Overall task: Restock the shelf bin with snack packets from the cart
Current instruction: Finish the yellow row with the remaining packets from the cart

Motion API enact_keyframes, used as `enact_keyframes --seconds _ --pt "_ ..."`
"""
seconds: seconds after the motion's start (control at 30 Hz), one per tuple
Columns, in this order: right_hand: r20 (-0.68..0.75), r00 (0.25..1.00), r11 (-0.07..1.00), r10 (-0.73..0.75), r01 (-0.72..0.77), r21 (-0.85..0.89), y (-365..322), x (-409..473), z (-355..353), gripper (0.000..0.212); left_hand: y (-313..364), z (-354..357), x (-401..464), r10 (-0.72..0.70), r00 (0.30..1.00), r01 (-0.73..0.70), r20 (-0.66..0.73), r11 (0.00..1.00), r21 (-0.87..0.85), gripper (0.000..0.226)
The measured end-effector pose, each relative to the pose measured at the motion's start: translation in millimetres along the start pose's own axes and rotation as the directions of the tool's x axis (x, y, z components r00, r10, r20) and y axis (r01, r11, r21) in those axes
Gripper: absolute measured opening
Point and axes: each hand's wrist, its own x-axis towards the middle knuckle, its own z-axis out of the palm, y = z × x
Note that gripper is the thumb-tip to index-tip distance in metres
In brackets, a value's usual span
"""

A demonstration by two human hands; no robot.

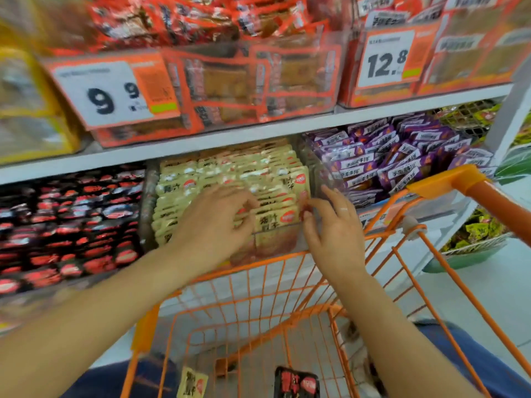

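Note:
A clear shelf bin (290, 242) on the lower shelf holds rows of cream-yellow snack packets (230, 173). My left hand (212, 222) lies on the front packets, fingers bent over their tops. My right hand (333, 231) is at the bin's right front corner, fingertips touching the front yellow packet (275, 222). Below, the orange wire cart (258, 320) holds one yellow packet (193, 383) and one black packet (297, 383) at its bottom.
Black-and-red packets (69, 225) fill the bin to the left, purple packets (396, 159) the bin to the right. The upper shelf carries orange packs with price cards 9.9 (106, 93) and 12.8 (386, 60). The cart handle (488, 196) rises at right.

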Motion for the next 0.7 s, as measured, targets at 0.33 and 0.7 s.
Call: enact_keyframes --seconds 0.33,0.7 --pt "0.890 0.266 0.806 -0.371 0.569 0.166 -94.8 -86.3 22.4 0.026 -44.3 27.1 -142.5 -0.104 0.942 0.104 0.318 0.994 0.017 0.030" --pt "0.975 -0.075 0.974 -0.208 -0.105 0.200 -128.7 -135.2 77.7 0.049 -52.0 28.7 -147.5 -0.188 0.976 0.208 0.106 0.951 -0.229 0.026"
